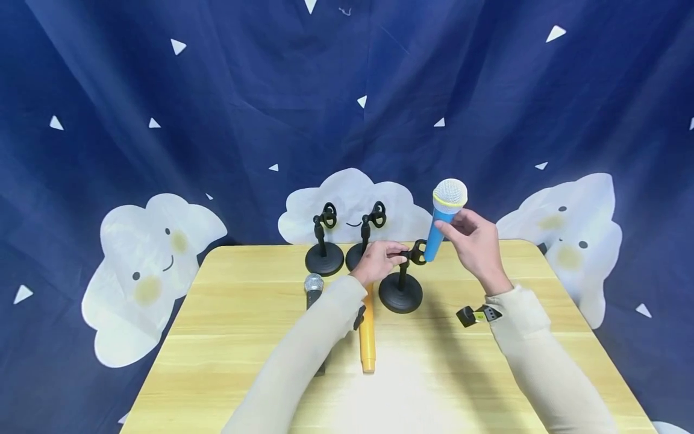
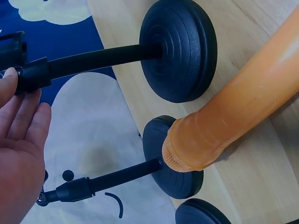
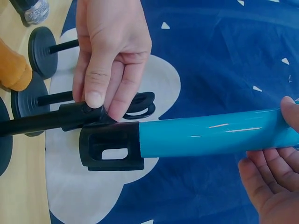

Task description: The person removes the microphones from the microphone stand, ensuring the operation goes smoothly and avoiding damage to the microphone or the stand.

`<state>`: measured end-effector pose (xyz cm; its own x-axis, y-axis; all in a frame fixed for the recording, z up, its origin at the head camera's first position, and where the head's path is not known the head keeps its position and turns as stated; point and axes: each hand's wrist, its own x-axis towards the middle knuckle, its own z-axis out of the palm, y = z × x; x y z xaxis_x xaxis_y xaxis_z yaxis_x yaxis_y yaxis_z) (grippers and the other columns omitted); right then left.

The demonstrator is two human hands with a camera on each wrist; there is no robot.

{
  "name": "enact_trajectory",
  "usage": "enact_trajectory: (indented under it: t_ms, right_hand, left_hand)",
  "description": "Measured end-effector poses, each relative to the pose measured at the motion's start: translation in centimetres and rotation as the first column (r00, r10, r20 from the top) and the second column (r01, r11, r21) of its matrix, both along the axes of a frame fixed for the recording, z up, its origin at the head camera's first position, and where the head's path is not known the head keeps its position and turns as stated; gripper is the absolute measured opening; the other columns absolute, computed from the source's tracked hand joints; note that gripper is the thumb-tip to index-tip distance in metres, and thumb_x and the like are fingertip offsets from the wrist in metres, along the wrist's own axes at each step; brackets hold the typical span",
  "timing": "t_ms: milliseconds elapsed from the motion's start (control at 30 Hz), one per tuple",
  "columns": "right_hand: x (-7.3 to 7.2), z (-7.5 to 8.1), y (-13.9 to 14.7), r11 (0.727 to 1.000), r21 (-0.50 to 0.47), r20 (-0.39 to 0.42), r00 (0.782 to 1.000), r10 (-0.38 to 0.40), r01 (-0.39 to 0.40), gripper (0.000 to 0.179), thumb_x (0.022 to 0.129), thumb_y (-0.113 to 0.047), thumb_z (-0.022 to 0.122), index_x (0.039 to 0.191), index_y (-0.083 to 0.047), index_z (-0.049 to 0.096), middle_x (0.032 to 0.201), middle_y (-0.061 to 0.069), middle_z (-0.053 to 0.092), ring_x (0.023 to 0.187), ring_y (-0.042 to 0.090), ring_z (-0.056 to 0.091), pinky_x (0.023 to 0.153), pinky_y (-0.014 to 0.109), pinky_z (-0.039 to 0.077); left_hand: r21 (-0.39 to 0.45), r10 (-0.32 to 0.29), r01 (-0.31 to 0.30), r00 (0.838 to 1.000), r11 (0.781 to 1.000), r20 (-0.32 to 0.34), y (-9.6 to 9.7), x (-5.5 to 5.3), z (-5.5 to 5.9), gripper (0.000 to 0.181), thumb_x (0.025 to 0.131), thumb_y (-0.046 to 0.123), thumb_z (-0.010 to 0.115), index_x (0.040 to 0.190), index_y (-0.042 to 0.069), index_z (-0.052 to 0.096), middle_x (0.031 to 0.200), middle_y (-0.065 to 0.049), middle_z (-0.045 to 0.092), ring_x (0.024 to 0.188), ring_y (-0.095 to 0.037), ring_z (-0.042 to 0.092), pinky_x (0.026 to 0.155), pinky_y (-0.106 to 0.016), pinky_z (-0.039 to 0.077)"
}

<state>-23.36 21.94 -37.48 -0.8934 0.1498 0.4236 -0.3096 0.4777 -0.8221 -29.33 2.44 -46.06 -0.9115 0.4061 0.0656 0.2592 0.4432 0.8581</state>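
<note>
My right hand (image 1: 479, 247) grips a blue microphone (image 1: 437, 235) by its upper handle, its white mesh head with a yellow ring tilted up. The handle's lower end meets the mouth of the black clip (image 3: 134, 142) on the nearest microphone stand (image 1: 400, 295). Thumb and fingers of my left hand (image 1: 378, 260) pinch that stand's joint just below the clip, as the right wrist view shows. Its round base stands on the table. Below my left wrist lies an orange microphone (image 1: 367, 340), partly covered by the sleeve.
Two more black stands, a left one (image 1: 324, 261) and a middle one (image 1: 355, 255), stand at the back edge of the wooden table (image 1: 228, 319). A black microphone (image 1: 314, 290) with a silver head lies under my left forearm. Behind hangs a blue curtain (image 1: 238, 120) with clouds.
</note>
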Motion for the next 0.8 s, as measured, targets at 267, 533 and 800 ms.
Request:
enact_trajectory:
  t_ms: [267, 533, 800]
  right_hand:
    - [1.0, -0.9, 0.0, 1.0, 0.019, 0.014, 1.0, -0.006, 0.005, 0.029, 0.091, -0.023, 0.076, 0.103, 0.003, 0.07, 0.09, 0.011, 0.07, 0.08, 0.005, 0.063, 0.074, 0.016, 0.049]
    - [2.0, -2.7, -0.1, 1.0, 0.024, 0.036, 0.999, 0.004, -0.005, 0.027, 0.09, -0.02, 0.077, 0.105, 0.001, 0.071, 0.094, 0.015, 0.072, 0.08, 0.002, 0.063, 0.072, 0.015, 0.049]
    - [2.8, -4.7, -0.5, 0.999, -0.005, 0.07, 0.997, 0.038, -0.037, 0.026, 0.09, -0.018, 0.077, 0.103, 0.003, 0.071, 0.094, 0.016, 0.072, 0.083, 0.003, 0.066, 0.074, 0.014, 0.052]
  left_hand:
    - [-0.05, -0.004, 0.002, 1.0, 0.999, -0.029, 0.0, -0.2, -0.2, 0.029, 0.094, 0.013, 0.07, 0.123, 0.01, 0.072, 0.122, -0.001, 0.071, 0.111, -0.013, 0.066, 0.092, -0.023, 0.053]
    - [-0.038, 0.003, -0.005, 0.999, 0.999, -0.048, 0.1, -0.6, -0.2, 0.029, 0.093, 0.013, 0.071, 0.122, 0.011, 0.073, 0.121, -0.001, 0.071, 0.11, -0.011, 0.067, 0.092, -0.022, 0.052]
    - [-0.022, 0.003, -0.004, 0.999, 1.0, -0.044, 0.3, -0.8, -0.1, 0.029, 0.093, 0.014, 0.072, 0.122, 0.011, 0.073, 0.119, -0.001, 0.072, 0.109, -0.011, 0.067, 0.092, -0.022, 0.053]
